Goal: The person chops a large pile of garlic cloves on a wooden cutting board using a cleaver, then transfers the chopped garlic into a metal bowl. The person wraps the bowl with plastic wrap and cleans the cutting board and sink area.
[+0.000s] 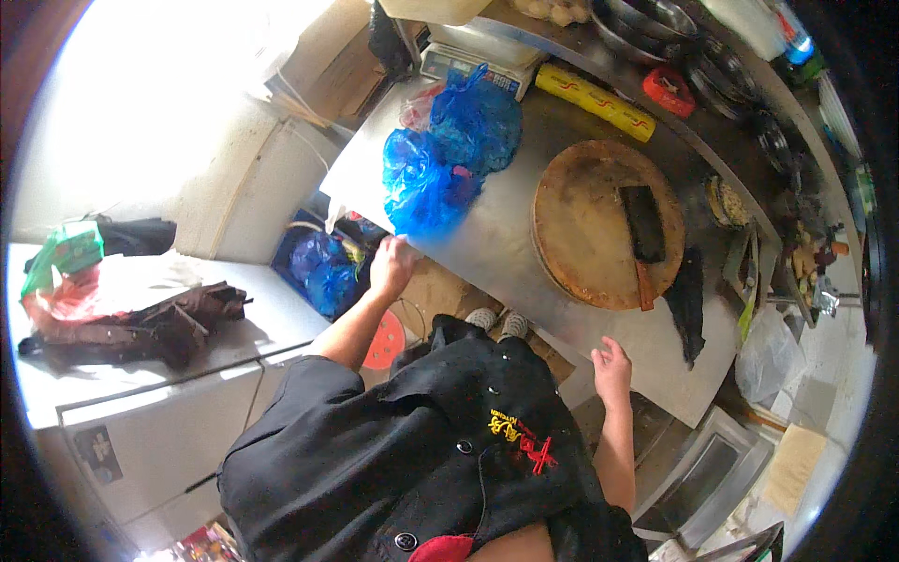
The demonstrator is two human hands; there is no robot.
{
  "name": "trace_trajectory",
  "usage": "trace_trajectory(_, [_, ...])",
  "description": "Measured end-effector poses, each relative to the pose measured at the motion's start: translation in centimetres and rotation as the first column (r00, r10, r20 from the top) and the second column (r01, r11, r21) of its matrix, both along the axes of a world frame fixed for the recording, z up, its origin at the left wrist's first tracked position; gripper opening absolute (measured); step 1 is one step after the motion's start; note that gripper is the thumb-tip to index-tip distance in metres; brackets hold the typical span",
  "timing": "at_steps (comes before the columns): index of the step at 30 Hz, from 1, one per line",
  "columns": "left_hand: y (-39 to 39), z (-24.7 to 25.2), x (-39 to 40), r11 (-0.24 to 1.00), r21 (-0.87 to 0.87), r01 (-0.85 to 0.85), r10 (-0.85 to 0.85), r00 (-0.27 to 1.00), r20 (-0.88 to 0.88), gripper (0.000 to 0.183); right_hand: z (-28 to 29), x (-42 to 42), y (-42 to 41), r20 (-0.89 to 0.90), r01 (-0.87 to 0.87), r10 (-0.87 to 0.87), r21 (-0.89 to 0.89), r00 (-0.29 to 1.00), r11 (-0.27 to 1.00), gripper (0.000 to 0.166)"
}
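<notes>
My left hand is at the front edge of the steel table, fingers curled, just below a blue plastic bag. Whether its fingertips pinch anything cannot be made out. A second filled blue bag sits behind the first. Off the table's front edge, my right hand hangs with fingers apart and nothing in it. Beyond it on the table lies a round wooden chopping board. A cleaver rests flat on the board, its wooden handle reaching over the near rim.
A dark cloth lies right of the board. Behind stand a digital scale and a yellow cling-film box, below a shelf with metal bowls. A crate holding blue bags and a red stool are at left, beside a white freezer.
</notes>
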State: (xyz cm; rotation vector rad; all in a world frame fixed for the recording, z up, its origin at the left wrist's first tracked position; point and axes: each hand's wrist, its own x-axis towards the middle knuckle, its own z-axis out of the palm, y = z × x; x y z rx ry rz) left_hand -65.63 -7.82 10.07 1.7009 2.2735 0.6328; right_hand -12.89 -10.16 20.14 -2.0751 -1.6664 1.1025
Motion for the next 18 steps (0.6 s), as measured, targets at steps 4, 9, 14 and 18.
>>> trace_trajectory(4, [6.1, 9.7, 4.1, 0.969, 0.234, -0.080, 0.109, 0.988, -0.113, 0.067, 0.3, -1.1, 2.0, -0.074, -0.116, 0.118, 0.025, 0.990, 0.993, 0.035])
trace_trajectory(9, [14.7, 9.2, 3.5, 0.991, -0.061, -0.123, 0.120, 0.991, -0.053, 0.059, -2.0, -1.4, 3.7, -0.173, -0.202, 0.214, 0.083, 0.961, 0.976, 0.031])
trace_trajectory(14, [12.4, 5.7, 3.5, 0.905, -0.422, -0.061, -0.028, 0.979, -0.201, 0.029, -1.8, -2.2, 4.7, -0.223, -0.275, 0.288, 0.088, 0.931, 0.957, 0.028])
trace_trajectory(18, [8.4, 7.3, 5.2, 0.924, -0.379, -0.053, 0.011, 0.994, -0.111, 0.027, -1.6, -3.2, 4.9, -0.247, -0.277, 0.284, 0.062, 0.926, 0.959, 0.027])
